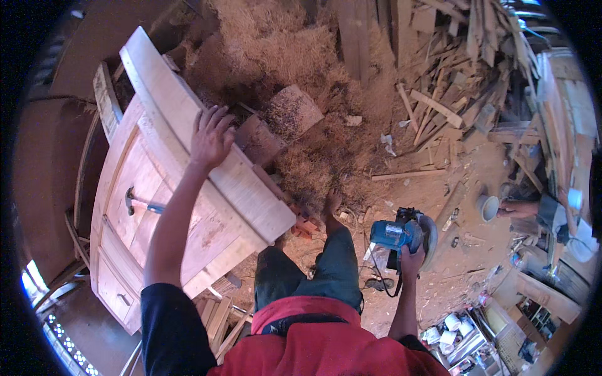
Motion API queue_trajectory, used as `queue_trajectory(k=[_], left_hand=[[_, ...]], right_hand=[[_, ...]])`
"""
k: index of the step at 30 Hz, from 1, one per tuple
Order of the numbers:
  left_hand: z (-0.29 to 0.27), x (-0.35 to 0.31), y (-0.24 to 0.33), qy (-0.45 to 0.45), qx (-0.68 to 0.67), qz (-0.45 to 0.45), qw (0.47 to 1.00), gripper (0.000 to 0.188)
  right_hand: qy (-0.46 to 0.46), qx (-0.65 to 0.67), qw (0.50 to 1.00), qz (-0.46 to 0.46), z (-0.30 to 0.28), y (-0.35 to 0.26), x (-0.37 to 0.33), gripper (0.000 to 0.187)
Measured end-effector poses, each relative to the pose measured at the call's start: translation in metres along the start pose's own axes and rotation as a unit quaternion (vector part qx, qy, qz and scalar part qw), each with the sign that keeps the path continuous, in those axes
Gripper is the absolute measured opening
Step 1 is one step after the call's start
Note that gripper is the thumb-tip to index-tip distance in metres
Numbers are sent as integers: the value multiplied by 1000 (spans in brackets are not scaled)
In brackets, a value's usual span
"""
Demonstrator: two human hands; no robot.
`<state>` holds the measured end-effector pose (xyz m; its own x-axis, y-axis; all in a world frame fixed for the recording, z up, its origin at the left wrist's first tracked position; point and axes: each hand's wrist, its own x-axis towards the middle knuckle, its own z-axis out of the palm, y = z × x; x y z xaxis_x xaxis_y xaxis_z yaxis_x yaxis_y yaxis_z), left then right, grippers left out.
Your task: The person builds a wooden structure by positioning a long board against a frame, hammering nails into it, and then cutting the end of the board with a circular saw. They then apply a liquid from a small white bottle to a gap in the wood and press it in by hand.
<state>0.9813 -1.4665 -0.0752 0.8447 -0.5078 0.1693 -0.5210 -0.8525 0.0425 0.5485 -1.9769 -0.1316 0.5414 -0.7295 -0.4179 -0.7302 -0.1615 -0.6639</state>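
Observation:
My left hand [212, 139] lies on the wide curved wooden rail along the edge of a pale wooden panel piece [200, 250], fingers stretched out and slightly apart. A hammer [139, 203] with a dark head and a blue-and-grey handle rests on the panel, partly behind my left forearm. Away from the panel, on my right side, my right hand [411, 260] is wrapped round a blue-and-black power tool, seemingly a circular saw [401, 233], with a round grey guard. It hangs above the floor, and its blade is not visible.
Sawdust and shavings [276, 50] pile up ahead, with wood blocks [295, 113] among them. Scrap wood [439, 109] heaps at far right. Another person's hand [517, 208] holds a pale cup-shaped container [488, 208]. White containers [448, 338] stand at lower right; a cord hangs below the saw.

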Motion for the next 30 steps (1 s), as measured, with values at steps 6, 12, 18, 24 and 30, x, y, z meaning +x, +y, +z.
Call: queue_trajectory(k=[6,12,18,24,30], left_hand=[[-41,-135,42,107,-134,-188,967,48],[-90,-344,111,-12,-175,-194,965,49],[-126,-426,158,-15,-154,-291,944,41],[-148,-409,172,20,-154,-440,884,37],[-186,-347,188,44,-198,-514,833,43]], right_hand=[[48,3,977,-207,-30,-134,-115,47],[-65,133,922,-357,28,-283,-175,51],[-205,89,874,-430,174,-406,-173,54],[-312,62,857,-406,282,-446,-200,63],[-378,38,837,-393,307,-437,-214,79]])
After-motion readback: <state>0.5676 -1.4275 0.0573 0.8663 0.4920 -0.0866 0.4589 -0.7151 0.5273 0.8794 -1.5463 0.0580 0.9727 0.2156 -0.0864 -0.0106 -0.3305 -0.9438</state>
